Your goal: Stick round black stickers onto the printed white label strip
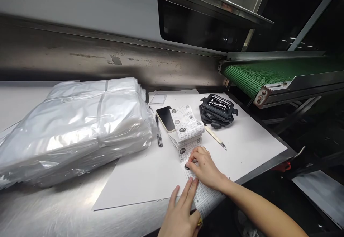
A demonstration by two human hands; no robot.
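Nearest, at the bottom of the view, the left hand (179,212) lies with its fingers straight and close together, their tips flat on a long strip of white paper labels (203,196); it presses rather than grips. A small yellow item by that wrist (199,222) is too cut off to identify, perhaps a band. Just above, the right hand (205,169) comes in from the lower right, its fingers curled narrowly together and holding the strip near a round black printed mark.

The strip runs up the view from past the table's front edge. That length lies opened out, while the rest sits in a folded stack of labels (186,123) further up, so part is unfolded and part is not. Each label bears a black round mark, small print and a QR code; "8月" is legible, but no brand is.

The strip rests on a large white sheet (139,185) on a brushed steel table (45,212). Left of it lies a bulky bundle of clear plastic bags (75,129). Beyond the hands are a black pen (159,132), a black-glass smartphone with a cream edge (165,118), a cream-handled craft knife (215,136) and a heap of black plastic frames (217,110). Furthest, at the right, runs a green mesh conveyor belt (255,76).
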